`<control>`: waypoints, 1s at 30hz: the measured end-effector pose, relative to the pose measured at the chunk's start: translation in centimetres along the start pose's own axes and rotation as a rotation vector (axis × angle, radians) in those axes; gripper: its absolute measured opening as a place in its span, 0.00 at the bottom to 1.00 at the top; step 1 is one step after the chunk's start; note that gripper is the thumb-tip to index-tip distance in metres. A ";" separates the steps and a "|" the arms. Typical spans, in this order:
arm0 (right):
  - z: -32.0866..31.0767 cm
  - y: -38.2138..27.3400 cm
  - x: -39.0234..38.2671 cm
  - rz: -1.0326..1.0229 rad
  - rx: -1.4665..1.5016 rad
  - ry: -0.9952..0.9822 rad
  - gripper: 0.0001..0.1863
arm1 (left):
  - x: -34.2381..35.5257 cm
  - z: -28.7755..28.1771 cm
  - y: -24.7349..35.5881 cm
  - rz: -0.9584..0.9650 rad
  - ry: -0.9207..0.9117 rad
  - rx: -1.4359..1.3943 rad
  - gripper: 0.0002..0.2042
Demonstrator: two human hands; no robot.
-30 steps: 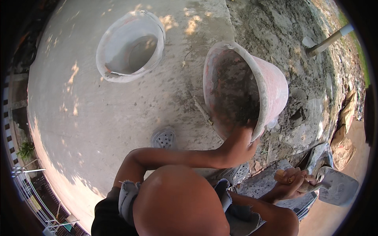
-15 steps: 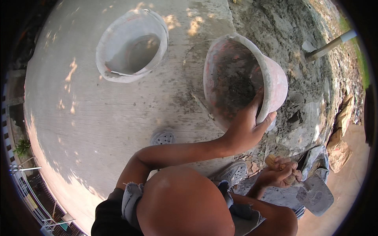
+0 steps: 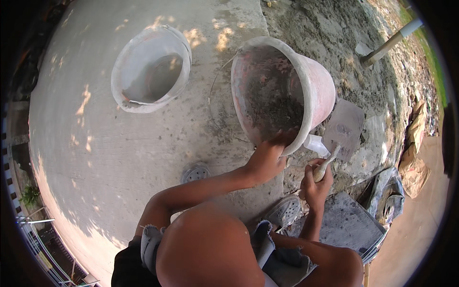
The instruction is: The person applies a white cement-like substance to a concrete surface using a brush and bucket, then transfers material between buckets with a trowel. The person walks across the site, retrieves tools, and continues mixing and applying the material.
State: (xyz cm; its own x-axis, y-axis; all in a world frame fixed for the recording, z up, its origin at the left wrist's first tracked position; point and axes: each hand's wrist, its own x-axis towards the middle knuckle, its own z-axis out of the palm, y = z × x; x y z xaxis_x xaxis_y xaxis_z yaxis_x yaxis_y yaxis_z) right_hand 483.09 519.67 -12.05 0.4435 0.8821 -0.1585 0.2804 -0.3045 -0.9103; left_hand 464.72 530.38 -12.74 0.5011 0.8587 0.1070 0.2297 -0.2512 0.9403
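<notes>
A pinkish, cement-caked bucket lies tipped, with its mouth toward the left and dark wet mortar inside. My left hand is closed over the near part of its rim, with the fingers inside and partly hidden. Just right of the bucket, my right hand grips the handle of a trowel. The trowel's flat, squarish grey blade points away from me, over the mortar-covered ground. Close to the blade and the bucket is a small whitish translucent piece, whose kind I cannot make out.
A second, whitish bucket with grey contents stands on the concrete at the far left. A post rises at the far right. A grey board, crumpled sacking and brown paper lie at the near right.
My right hand has swung the trowel up and away from me, from the near right to beside the bucket. My left hand has shifted left along the rim toward its near edge.
</notes>
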 end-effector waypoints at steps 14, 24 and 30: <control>1.3 -3.9 -0.5 -0.523 0.126 0.218 0.09 | 5.1 -5.1 4.1 -0.213 0.161 -0.558 0.28; 2.3 -3.6 -1.3 -0.359 0.576 0.196 0.05 | 2.4 -4.2 3.7 -0.133 0.159 -0.584 0.35; 0.7 -5.7 -1.6 -0.147 0.278 0.042 0.08 | 3.2 -4.9 3.4 -0.251 0.164 -0.630 0.34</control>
State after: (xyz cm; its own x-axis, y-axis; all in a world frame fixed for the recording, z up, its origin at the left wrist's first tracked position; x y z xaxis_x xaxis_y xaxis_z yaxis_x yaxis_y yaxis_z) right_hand 480.22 520.19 -6.90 0.4521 0.8919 -0.0068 0.1029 -0.0598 -0.9929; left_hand 463.02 534.43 -7.58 0.3528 0.9255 -0.1376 -0.2304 0.2284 0.9459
